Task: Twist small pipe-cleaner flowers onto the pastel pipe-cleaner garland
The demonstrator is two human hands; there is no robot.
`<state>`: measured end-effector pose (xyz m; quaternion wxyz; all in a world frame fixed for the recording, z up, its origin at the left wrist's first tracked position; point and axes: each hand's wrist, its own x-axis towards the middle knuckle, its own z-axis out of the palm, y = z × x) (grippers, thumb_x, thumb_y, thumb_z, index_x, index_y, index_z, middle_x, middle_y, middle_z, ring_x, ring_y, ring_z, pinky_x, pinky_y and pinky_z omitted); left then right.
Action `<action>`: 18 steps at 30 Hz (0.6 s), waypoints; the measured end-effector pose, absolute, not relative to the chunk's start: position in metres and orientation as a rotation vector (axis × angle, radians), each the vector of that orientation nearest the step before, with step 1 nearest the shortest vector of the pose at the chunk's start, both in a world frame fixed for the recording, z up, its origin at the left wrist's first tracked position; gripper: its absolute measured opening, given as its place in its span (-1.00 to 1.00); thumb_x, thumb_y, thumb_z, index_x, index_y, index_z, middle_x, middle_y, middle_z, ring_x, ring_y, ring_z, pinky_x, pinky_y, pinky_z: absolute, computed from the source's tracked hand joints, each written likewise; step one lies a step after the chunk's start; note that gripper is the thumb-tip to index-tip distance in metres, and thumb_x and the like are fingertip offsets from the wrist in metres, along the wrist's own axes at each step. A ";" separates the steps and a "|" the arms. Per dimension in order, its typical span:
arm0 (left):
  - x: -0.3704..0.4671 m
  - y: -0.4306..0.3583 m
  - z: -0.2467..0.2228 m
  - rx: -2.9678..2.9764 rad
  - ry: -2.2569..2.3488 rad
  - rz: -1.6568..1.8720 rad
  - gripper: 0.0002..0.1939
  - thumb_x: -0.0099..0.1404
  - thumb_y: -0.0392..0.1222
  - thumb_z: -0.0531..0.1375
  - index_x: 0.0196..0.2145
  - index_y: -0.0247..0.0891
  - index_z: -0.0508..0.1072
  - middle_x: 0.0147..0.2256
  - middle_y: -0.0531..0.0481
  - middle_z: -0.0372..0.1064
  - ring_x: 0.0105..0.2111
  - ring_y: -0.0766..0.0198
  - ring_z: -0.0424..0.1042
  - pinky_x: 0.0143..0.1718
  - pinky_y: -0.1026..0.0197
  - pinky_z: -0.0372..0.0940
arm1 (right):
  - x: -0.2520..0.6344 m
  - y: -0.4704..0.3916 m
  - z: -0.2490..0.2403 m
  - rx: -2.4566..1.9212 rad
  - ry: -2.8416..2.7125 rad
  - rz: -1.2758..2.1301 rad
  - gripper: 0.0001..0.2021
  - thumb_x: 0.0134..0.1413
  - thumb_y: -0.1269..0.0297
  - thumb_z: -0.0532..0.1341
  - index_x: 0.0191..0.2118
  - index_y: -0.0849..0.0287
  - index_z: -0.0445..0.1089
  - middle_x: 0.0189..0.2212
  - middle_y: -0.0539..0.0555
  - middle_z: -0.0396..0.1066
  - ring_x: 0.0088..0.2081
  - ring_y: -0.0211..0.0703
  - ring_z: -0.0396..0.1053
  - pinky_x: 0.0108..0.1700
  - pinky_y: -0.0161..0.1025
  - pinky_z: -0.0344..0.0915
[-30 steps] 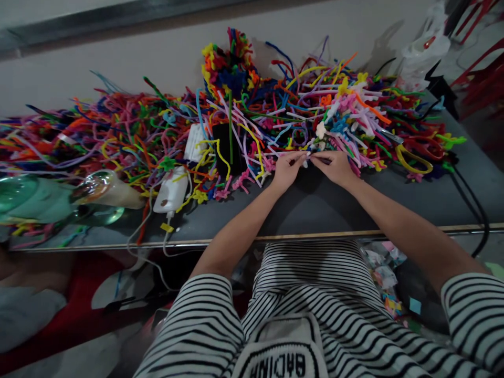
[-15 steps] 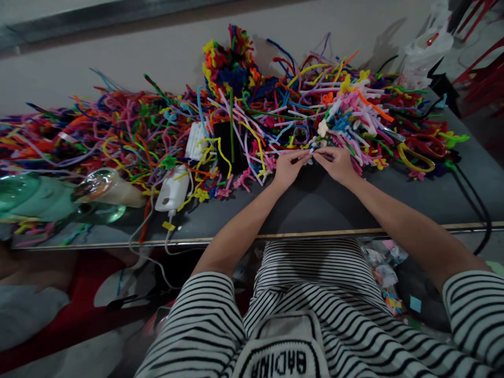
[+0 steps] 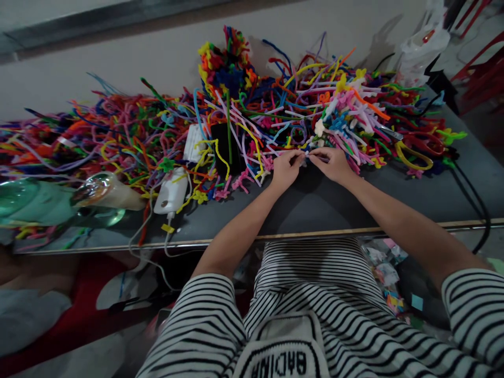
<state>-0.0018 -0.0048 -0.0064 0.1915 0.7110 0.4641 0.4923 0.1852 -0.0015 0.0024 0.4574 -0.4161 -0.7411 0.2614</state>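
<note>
My left hand (image 3: 288, 167) and my right hand (image 3: 331, 163) meet at the front edge of a heap of pipe cleaners (image 3: 271, 113). Both are closed in a pinch on a small pale pipe cleaner (image 3: 306, 154), its shape mostly covered by my fingertips. Just beyond my right hand lies a cluster of pipe-cleaner flowers (image 3: 342, 118) in white, pink, blue and yellow. Left of my left hand, a black flat object (image 3: 224, 149) sits among the stems.
Scissors (image 3: 415, 156) with yellow and red handles lie at the right. A white corded device (image 3: 171, 191), a tipped cup (image 3: 112, 191) and a green bottle-like container (image 3: 35, 199) are at the left. A plastic bag (image 3: 421, 50) stands at the back right. The table's front edge (image 3: 315, 234) runs before me.
My fingertips have shifted slightly around the pale pipe cleaner, and both hands stay pinched together at the same spot. The whole view has moved a little.
</note>
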 end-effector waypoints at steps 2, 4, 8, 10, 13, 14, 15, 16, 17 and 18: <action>-0.003 -0.005 -0.005 2.006 1.325 1.391 -0.83 0.37 -0.15 0.21 -0.28 -0.22 0.59 -0.34 -0.03 0.58 -0.38 0.28 0.48 -0.27 0.21 0.34 | 0.187 0.001 0.001 -1.052 -1.877 0.604 -0.77 0.19 0.15 0.23 -0.21 0.14 0.59 -0.28 0.11 0.60 -0.29 -0.06 0.51 -0.20 -0.12 0.41; -0.006 -0.005 -0.003 2.034 1.346 1.396 -0.84 0.37 -0.17 0.21 -0.29 -0.22 0.59 -0.31 -0.04 0.58 -0.37 0.27 0.47 -0.26 0.20 0.35 | 0.189 0.004 -0.001 -1.087 -1.930 0.535 -0.78 0.20 0.18 0.22 -0.19 0.13 0.58 -0.32 0.09 0.58 -0.34 -0.08 0.48 -0.22 -0.12 0.38; -0.010 -0.006 0.001 2.196 1.341 1.344 -0.83 0.39 -0.21 0.18 -0.28 -0.21 0.59 -0.29 -0.06 0.59 -0.33 0.24 0.50 -0.22 0.17 0.37 | 0.190 0.009 -0.005 -1.136 -1.927 0.431 -0.80 0.23 0.20 0.20 -0.21 0.12 0.57 -0.32 0.10 0.58 -0.31 -0.05 0.48 -0.20 -0.09 0.38; -0.011 -0.006 0.002 2.333 1.300 1.279 -0.81 0.40 -0.24 0.15 -0.28 -0.22 0.58 -0.28 -0.08 0.58 -0.26 0.20 0.52 -0.15 0.14 0.38 | 0.190 0.009 -0.006 -1.165 -1.907 0.382 -0.81 0.22 0.21 0.21 -0.24 0.14 0.56 -0.31 0.13 0.58 -0.28 0.00 0.50 -0.19 -0.06 0.39; -0.010 -0.007 0.002 2.573 1.235 1.120 -0.75 0.41 -0.29 0.07 -0.26 -0.26 0.56 -0.25 -0.15 0.57 -0.19 0.13 0.52 -0.07 0.06 0.39 | 0.189 0.004 -0.004 -1.202 -1.882 0.284 -0.82 0.21 0.20 0.22 -0.28 0.14 0.54 -0.31 0.16 0.58 -0.26 0.05 0.51 -0.16 -0.03 0.39; -0.009 -0.007 0.001 2.642 1.228 1.052 -0.73 0.41 -0.31 0.05 -0.25 -0.28 0.56 -0.25 -0.18 0.56 -0.19 0.11 0.52 -0.07 0.04 0.39 | 0.188 0.001 -0.003 -1.202 -1.873 0.253 -0.82 0.21 0.20 0.22 -0.28 0.13 0.54 -0.29 0.16 0.59 -0.25 0.04 0.51 -0.15 -0.03 0.39; -0.007 -0.008 0.000 2.695 1.229 0.988 -0.72 0.40 -0.33 0.03 -0.25 -0.30 0.56 -0.26 -0.20 0.55 -0.19 0.09 0.51 -0.07 0.02 0.39 | 0.187 -0.002 -0.002 -1.195 -1.865 0.226 -0.82 0.22 0.20 0.21 -0.26 0.12 0.54 -0.27 0.16 0.59 -0.23 0.03 0.51 -0.15 -0.04 0.39; -0.005 -0.010 -0.001 2.726 1.242 0.937 -0.71 0.38 -0.36 0.02 -0.25 -0.32 0.56 -0.27 -0.22 0.54 -0.21 0.08 0.51 -0.08 0.02 0.39 | 0.186 -0.005 0.000 -1.180 -1.863 0.204 -0.82 0.22 0.20 0.20 -0.25 0.11 0.54 -0.25 0.15 0.59 -0.22 0.02 0.51 -0.15 -0.06 0.39; -0.003 -0.011 -0.002 2.734 1.266 0.907 -0.71 0.36 -0.37 0.02 -0.26 -0.33 0.56 -0.29 -0.23 0.53 -0.22 0.07 0.50 -0.11 0.02 0.39 | 0.185 -0.008 0.001 -1.155 -1.871 0.192 -0.82 0.23 0.20 0.19 -0.24 0.11 0.54 -0.24 0.14 0.59 -0.22 0.00 0.51 -0.15 -0.07 0.38; -0.001 -0.013 -0.002 2.722 1.299 0.899 -0.72 0.34 -0.38 0.03 -0.27 -0.34 0.56 -0.30 -0.24 0.52 -0.24 0.06 0.50 -0.13 0.03 0.39 | 0.184 -0.011 0.002 -1.121 -1.893 0.194 -0.80 0.24 0.19 0.18 -0.23 0.10 0.54 -0.23 0.13 0.59 -0.21 -0.02 0.51 -0.15 -0.09 0.38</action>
